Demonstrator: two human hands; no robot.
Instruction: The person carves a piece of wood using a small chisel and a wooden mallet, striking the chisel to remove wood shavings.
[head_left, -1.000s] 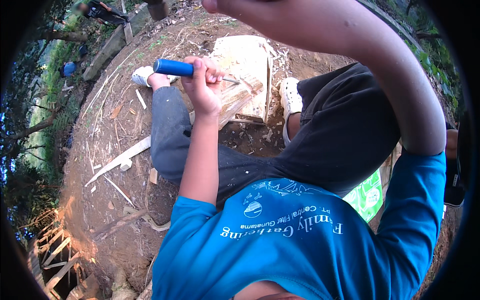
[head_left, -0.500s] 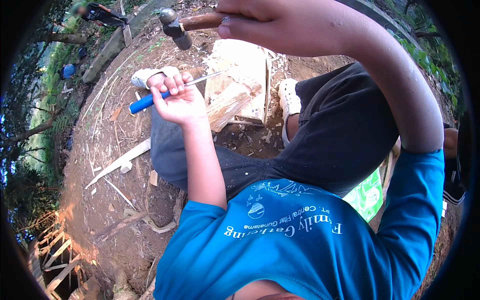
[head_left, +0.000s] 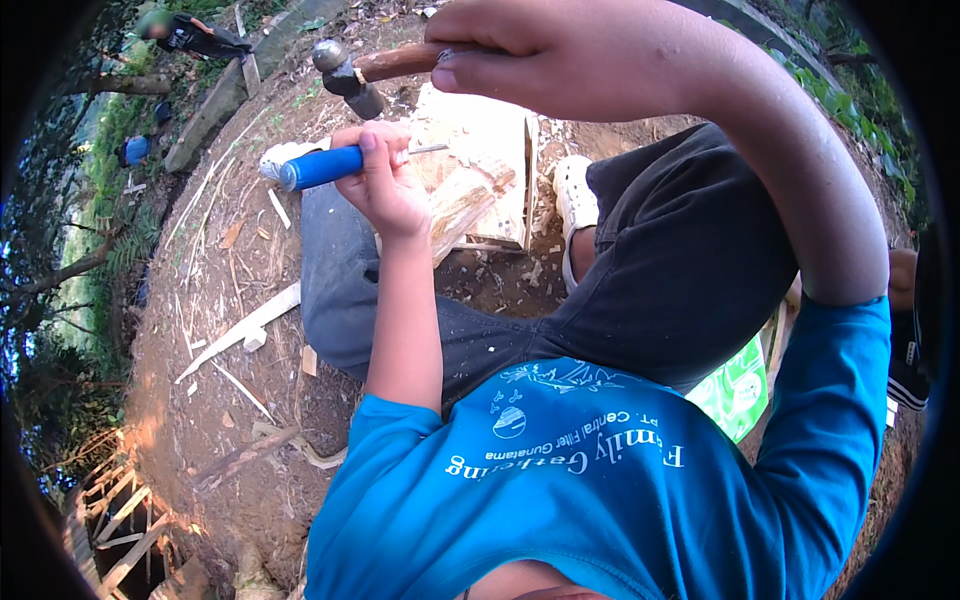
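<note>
My left hand is closed around a chisel by its blue handle. Its thin metal blade points right, over the work area. Higher up, my right hand grips the wooden handle of a ball-peen hammer. The hammer head hangs just above my left hand, apart from the chisel. Beyond and below both hands lies a split piece of wood, resting against a pale, brightly lit board between my legs.
Wood chips and a long pale wood strip lie on the dirt at left. My white shoes flank the board. A green bag sits by my right side. Another person is at the far upper left, beyond a concrete edge.
My left hand has moved up and right and turned, bringing the chisel handle higher and closer beneath the hammer head. My right hand with the hammer has shifted slightly left.
</note>
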